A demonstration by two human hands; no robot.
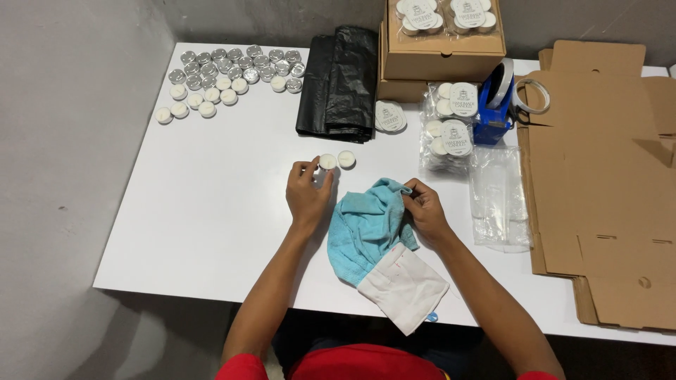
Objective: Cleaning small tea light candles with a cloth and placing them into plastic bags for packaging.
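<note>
Left hand [308, 191]: fingertips pinch a tealight [327, 162] beside its twin [346, 159]. Right hand [425, 209]: closed on blue cloth [366, 225]. Unpacked tealight cluster [225, 76] far left; packed bags [451, 127], seemingly few, beside cardboard box [443, 39].

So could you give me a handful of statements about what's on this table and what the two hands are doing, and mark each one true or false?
1. The left hand has its fingers on a small white candle. True.
2. The right hand grips a blue cloth. True.
3. The black plastic bag lies unfolded under the cloth. False: it sits folded at the back of the table, apart from the cloth.
4. A second candle sits right beside the one being touched. True.
5. The group of loose candles is at the table's near right corner. False: it is at the far left corner.
6. The flat cardboard sheets lie on the left side. False: they lie on the right.
</note>
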